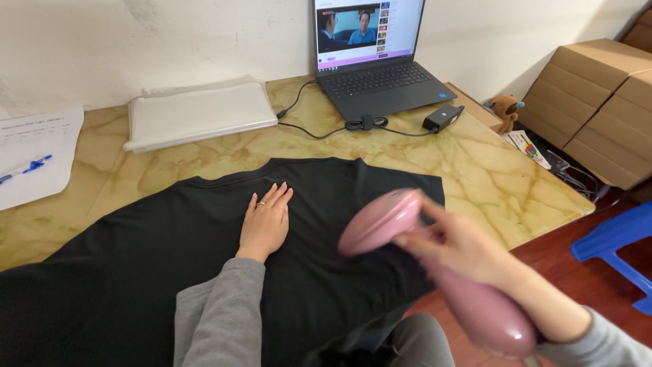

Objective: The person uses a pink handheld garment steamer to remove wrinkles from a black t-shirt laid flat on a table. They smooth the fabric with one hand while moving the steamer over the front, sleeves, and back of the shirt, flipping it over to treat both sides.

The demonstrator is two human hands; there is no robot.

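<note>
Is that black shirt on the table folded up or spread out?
Spread out: the black shirt lies flat across the table, the left hand pressed palm-down on it.

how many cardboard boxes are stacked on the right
4 show: one on top, one right of it, one lower, one lowest. More may lie beyond the frame.

You are in a home room: a marble-patterned table (475,177), an open laptop (373,61), stacked cardboard boxes (598,102) and a plush toy (505,109).
</note>
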